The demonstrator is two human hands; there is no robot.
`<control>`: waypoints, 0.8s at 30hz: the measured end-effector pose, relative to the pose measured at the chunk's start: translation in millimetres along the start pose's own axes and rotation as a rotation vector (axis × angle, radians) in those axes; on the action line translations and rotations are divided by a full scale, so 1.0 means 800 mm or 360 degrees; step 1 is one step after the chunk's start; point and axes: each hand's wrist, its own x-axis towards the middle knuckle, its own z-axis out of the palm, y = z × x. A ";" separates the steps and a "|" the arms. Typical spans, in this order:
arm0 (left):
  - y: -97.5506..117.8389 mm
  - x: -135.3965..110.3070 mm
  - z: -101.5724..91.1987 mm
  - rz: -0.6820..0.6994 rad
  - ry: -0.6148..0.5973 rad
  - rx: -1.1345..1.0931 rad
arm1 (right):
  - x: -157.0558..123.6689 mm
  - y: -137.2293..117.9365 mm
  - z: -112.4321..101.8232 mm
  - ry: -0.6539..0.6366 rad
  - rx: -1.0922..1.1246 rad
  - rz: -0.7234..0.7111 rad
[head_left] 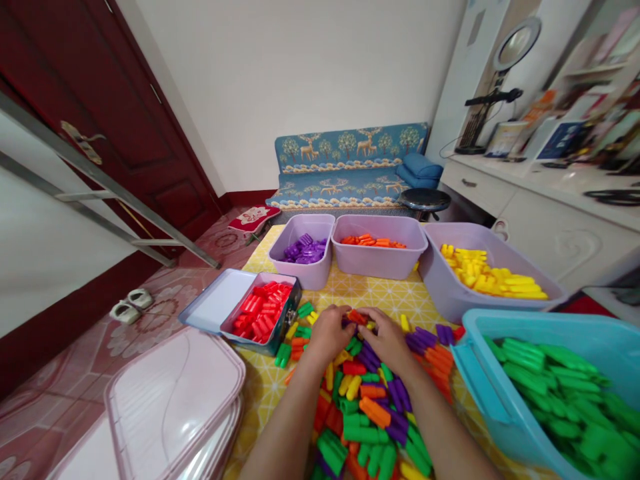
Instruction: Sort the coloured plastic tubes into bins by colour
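My left hand (331, 331) and my right hand (384, 339) meet over a mixed pile of plastic building blocks in the middle of the table. An orange-red building block (357, 317) sits between their fingertips, both hands closed on its sides. Under and around the hands lie loose purple blocks (369, 359), green blocks (367, 430), yellow blocks (353, 387) and orange blocks (375, 412). Parts of the pile are hidden by my hands and forearms.
Lilac bins hold purple (315, 275), orange (376, 263) and yellow blocks (450, 303). A turquoise bin (487, 390) with green blocks stands at right. Red blocks fill a hinged box (286, 333) at left, near stacked lids (175, 393). A yellow patterned cloth (360, 291) covers the table.
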 end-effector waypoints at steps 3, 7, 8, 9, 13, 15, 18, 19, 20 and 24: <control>-0.005 0.001 0.010 0.0032 -0.0045 0.0013 | 0.000 0.002 0.000 -0.0014 0.0106 0.0072; -0.011 0.003 0.012 0.0059 -0.0089 -0.0263 | -0.001 0.006 0.002 -0.0061 0.0340 0.0143; -0.014 0.004 0.013 0.0047 -0.0064 -0.0309 | -0.002 0.005 0.001 -0.0074 0.0350 0.0154; -0.017 0.004 0.014 0.0030 -0.0031 -0.0346 | -0.002 0.004 0.001 -0.0089 0.0340 0.0160; -0.029 0.007 0.021 -0.0042 0.0024 -0.0670 | -0.003 -0.002 -0.003 -0.0124 0.0258 0.0144; -0.032 0.008 0.022 -0.0083 0.0005 -0.0959 | -0.003 -0.005 -0.005 -0.0124 0.0250 0.0159; -0.031 0.007 0.019 -0.0119 -0.0048 -0.1160 | -0.002 -0.009 -0.009 -0.0177 0.0289 0.0161; -0.029 0.005 0.017 -0.0104 -0.0075 -0.1115 | -0.001 -0.010 -0.010 -0.0204 0.0290 0.0144; -0.028 0.004 0.014 -0.0075 -0.0101 -0.1026 | -0.001 -0.010 -0.012 -0.0230 0.0272 0.0123; -0.021 -0.001 0.007 0.0063 -0.0141 -0.0632 | -0.002 -0.013 -0.018 -0.0319 0.0063 0.0045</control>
